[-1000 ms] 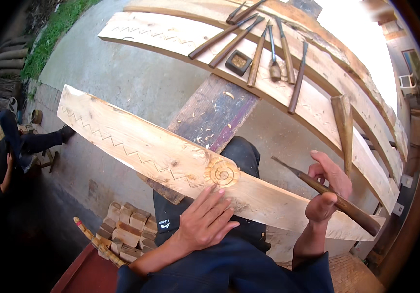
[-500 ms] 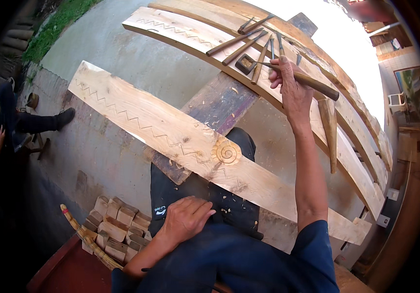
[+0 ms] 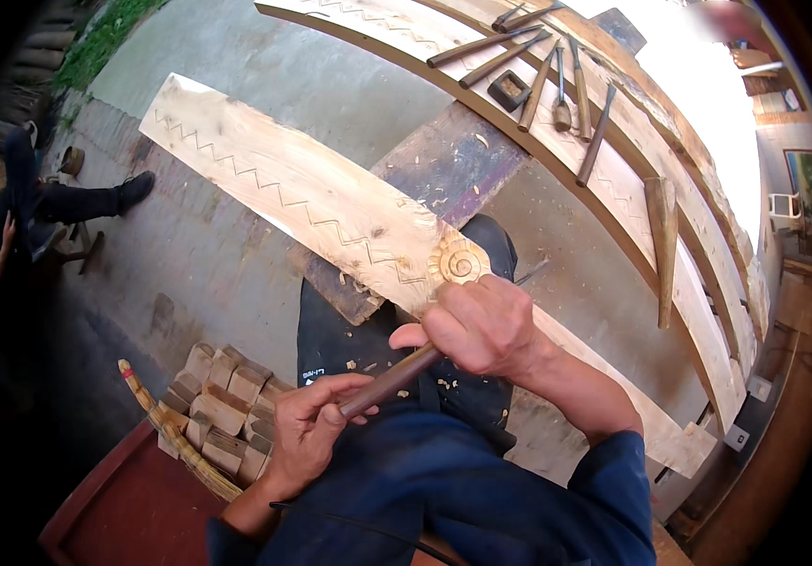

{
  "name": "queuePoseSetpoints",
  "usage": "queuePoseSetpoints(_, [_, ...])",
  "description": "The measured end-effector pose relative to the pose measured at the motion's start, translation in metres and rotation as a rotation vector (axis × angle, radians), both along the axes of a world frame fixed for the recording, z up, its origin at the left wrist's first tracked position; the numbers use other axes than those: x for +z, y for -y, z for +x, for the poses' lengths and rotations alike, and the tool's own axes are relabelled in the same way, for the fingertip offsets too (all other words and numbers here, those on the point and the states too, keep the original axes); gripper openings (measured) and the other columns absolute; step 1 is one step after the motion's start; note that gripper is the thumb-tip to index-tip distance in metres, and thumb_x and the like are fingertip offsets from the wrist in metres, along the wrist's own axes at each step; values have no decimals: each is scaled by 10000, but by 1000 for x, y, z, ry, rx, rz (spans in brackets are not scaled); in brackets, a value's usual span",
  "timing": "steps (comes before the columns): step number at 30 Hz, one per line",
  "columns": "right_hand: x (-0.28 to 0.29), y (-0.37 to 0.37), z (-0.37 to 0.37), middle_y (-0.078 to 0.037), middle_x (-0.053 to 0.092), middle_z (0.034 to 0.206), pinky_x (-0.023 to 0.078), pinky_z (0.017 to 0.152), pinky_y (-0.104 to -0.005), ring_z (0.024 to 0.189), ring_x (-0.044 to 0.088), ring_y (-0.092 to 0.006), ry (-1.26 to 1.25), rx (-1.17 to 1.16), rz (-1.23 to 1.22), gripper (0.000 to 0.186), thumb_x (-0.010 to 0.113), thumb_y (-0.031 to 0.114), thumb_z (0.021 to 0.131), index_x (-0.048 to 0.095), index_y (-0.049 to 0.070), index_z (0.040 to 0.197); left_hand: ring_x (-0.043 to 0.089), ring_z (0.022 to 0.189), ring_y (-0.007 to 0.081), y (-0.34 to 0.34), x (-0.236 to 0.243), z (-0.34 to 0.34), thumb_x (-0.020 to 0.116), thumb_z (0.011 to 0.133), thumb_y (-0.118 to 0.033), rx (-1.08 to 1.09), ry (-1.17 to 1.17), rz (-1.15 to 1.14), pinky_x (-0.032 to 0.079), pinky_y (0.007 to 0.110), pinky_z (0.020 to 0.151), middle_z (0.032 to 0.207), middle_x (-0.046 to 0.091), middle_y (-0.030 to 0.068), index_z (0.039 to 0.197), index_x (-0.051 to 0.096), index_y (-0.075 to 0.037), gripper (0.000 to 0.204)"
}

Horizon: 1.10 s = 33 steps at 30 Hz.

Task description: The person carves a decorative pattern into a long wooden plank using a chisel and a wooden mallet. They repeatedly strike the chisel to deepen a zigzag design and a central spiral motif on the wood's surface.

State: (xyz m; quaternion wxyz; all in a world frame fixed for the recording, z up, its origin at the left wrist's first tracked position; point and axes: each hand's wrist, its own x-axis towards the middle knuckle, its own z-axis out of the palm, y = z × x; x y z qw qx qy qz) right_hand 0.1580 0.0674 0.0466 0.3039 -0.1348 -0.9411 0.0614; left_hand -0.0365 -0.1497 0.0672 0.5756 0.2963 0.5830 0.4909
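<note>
My right hand grips a chisel with a dark wooden handle, held diagonally across my lap, its metal end poking out to the upper right. My left hand has its fingers round the handle's lower end. Beneath the chisel and my right hand lies a long pale board over my knees and a worn plank, with a zigzag line and a carved spiral rosette near my knuckles. Chisels, a small dark square container and a tapered wooden club rest on long boards beyond.
Another person's legs and hand show at the left edge. Wooden blocks and a curved bamboo piece are at lower left beside a red surface. Grass and logs border the concrete floor at upper left.
My right hand has come down and leftward from among the tools onto the middle of the board with the chisel, now turned round. My left hand has left resting and taken the handle's end.
</note>
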Motion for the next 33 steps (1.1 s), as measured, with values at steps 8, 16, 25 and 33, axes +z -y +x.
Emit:
queuePoseSetpoints(8, [-40, 58, -44, -1, 403, 680, 362, 557, -331, 580, 488, -149, -40, 303, -88, 442, 741, 340, 1000, 443, 150, 733, 614, 632, 60, 34, 29, -12, 658, 1136, -430, -128, -57, -403, 439, 232, 569, 740, 707, 15, 1246, 782, 6, 466])
queuePoseSetpoints(16, [-58, 55, -42, -19, 485, 713, 417, 584, -351, 613, 559, -197, -177, 565, -391, 553, 758, 579, 945, 494, 124, 772, 577, 595, 51, 58, 25, -4, 799, 1064, -287, -59, -294, -375, 433, 257, 563, 660, 643, -21, 1095, 808, 16, 304])
queuePoseSetpoints(25, [-70, 60, -41, -7, 416, 682, 348, 545, -341, 576, 483, -173, -204, 411, -413, 614, 778, 580, 958, 429, 148, 694, 614, 619, 73, 59, 19, 6, 802, 1037, -301, -58, -235, -336, 446, 261, 582, 682, 670, 11, 1100, 810, 28, 336])
queuePoseSetpoints(33, [-71, 59, -42, -4, 421, 665, 360, 537, -340, 548, 483, -172, -208, 441, -444, 533, 791, 429, 974, 444, 149, 682, 582, 613, 78, 53, 13, 12, 663, 1086, -580, 1, 83, -309, 395, 243, 578, 734, 693, 53, 1324, 737, 68, 695])
